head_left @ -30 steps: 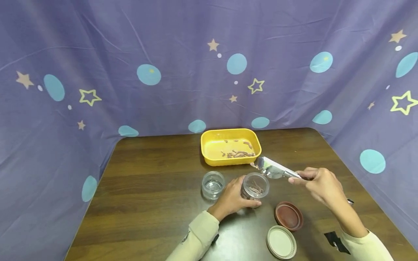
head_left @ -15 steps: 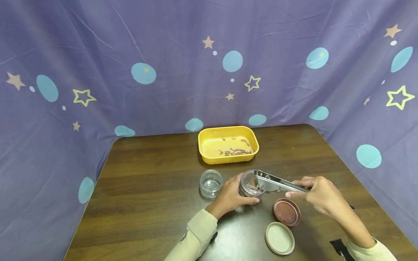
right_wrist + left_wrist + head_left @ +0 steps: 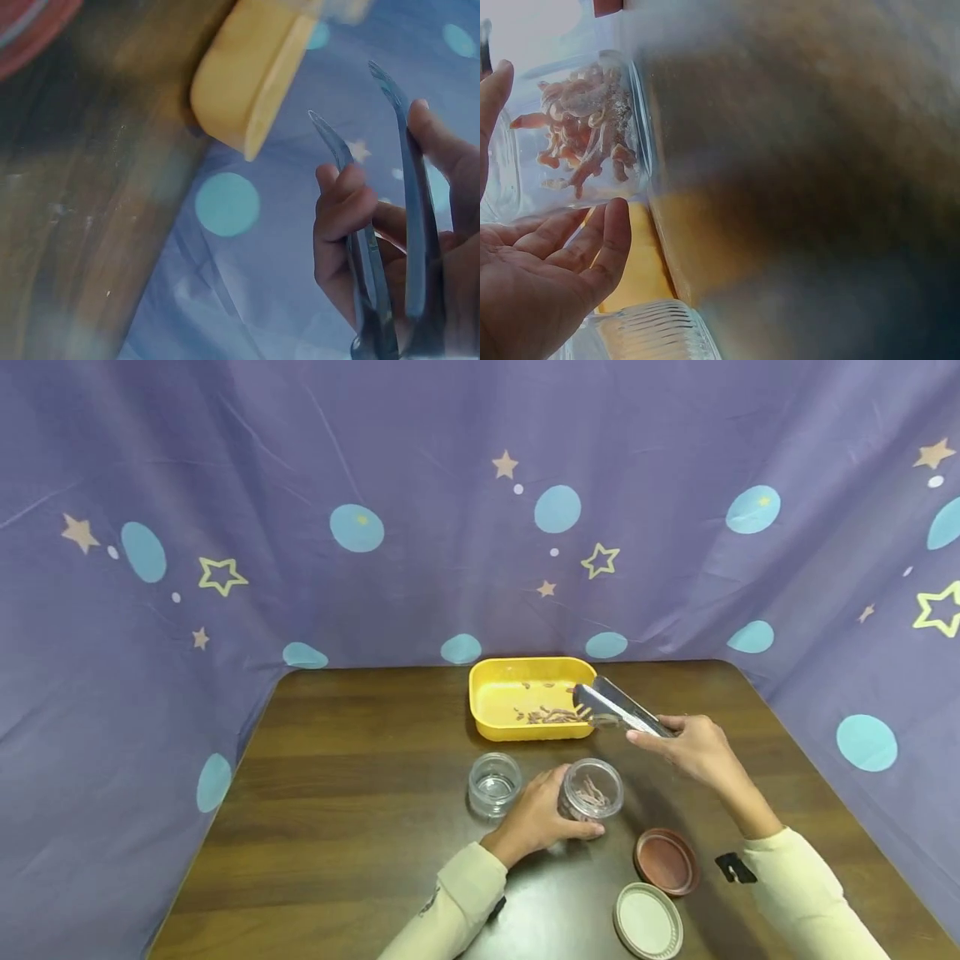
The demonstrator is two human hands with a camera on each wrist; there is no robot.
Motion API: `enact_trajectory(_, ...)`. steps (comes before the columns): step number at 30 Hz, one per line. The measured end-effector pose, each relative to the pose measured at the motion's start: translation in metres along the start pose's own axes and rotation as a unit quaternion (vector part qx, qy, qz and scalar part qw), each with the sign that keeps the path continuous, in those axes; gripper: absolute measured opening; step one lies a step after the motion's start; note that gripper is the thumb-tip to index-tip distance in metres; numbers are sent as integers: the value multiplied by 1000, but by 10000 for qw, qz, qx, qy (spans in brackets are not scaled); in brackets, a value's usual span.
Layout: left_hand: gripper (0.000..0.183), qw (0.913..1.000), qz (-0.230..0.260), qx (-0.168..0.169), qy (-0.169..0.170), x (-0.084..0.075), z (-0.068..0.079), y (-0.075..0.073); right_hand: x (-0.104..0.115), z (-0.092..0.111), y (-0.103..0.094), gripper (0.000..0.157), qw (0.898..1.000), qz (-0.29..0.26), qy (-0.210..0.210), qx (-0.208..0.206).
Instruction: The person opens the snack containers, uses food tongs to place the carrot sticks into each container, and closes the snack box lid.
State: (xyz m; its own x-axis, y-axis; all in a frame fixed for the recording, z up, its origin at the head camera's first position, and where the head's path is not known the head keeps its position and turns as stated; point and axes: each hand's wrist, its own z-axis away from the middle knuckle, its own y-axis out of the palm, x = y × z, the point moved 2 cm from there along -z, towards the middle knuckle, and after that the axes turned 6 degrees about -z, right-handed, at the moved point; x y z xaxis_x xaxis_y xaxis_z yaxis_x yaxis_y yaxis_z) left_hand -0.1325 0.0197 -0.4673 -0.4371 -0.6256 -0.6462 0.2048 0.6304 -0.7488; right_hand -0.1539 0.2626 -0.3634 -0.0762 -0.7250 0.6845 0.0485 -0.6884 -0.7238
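In the head view my left hand [image 3: 538, 814] grips a clear jar [image 3: 592, 817], fingers on one side and thumb on the other. Pale, worm-like brownish strips [image 3: 585, 120] lie inside it. My right hand [image 3: 697, 747] holds metal tongs [image 3: 630, 718], whose ends reach over the right side of a yellow tray [image 3: 495, 697]. More brown strips [image 3: 551, 717] lie on the tray's floor, mostly at its near right. From the right wrist, the two arms of the tongs stand apart; the head view does not show clearly whether anything is between the tips.
A second clear jar [image 3: 495, 785] stands left of the held one. A reddish-brown lid [image 3: 666, 862] and a cream lid [image 3: 648, 920] lie at the front right of the wooden table [image 3: 360, 827]. A purple curtain [image 3: 420, 510] hangs behind.
My right hand brought the tongs from beside the tray to over the held jar, then back to the tray, where their arms are now spread. My left hand stays on the jar.
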Motion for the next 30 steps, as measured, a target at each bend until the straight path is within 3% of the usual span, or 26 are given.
enact_trajectory(6,95,10000,-48,52,-28,1,3,2,8,-49,24,73,9984,546,-114,-59)
enact_trajectory(12,94,9998,-152,91,-37,0,4,3,20,-74,42,70,9941,1056,-206,126)
enact_trajectory(18,92,9998,-180,32,-25,0,4,2,32,-83,52,64,9897,1315,-448,331)
enact_trajectory(25,91,9998,-199,34,-25,-1,4,1,40,-84,64,43,9838,1601,-598,543)
enact_trajectory(30,92,9998,-190,38,-42,0,4,1,44,-83,71,44,9788,1899,-653,399)
